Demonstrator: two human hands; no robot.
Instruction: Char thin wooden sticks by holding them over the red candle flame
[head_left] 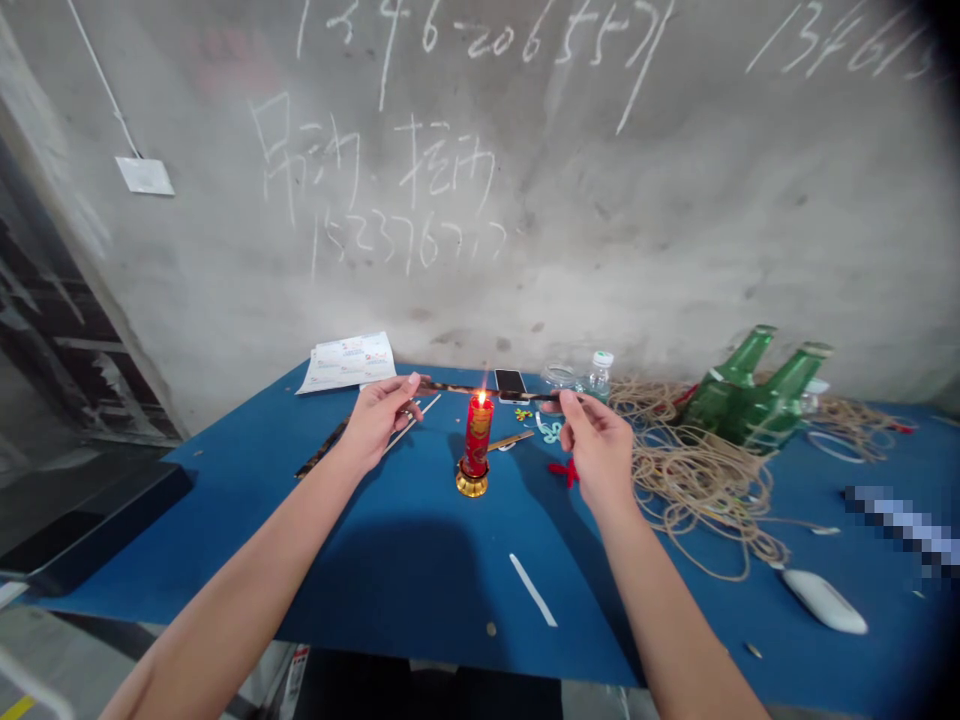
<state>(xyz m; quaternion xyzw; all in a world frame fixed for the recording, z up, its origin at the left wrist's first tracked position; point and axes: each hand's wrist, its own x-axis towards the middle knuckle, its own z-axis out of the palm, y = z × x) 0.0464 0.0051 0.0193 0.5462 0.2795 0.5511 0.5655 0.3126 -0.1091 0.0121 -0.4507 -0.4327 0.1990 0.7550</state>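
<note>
A thin dark strip (450,387) was gripped near both ends, pinched between fingers and thumb of the left hand (379,420) and of the right hand (596,450), and was held level across the flame of a lit red candle (478,435) standing in a brass holder (472,478) on a blue table (420,590). A smartphone (510,383) was seen just behind the flame, beside a glass jar (559,378) and a plastic bottle (598,375). Printed papers (346,362) were laid at the far table edge, while coils of twine (697,490) were heaped around 2 green glass bottles (750,390) to the right, below a concrete wall (480,300) marked with chalk numerals
</note>
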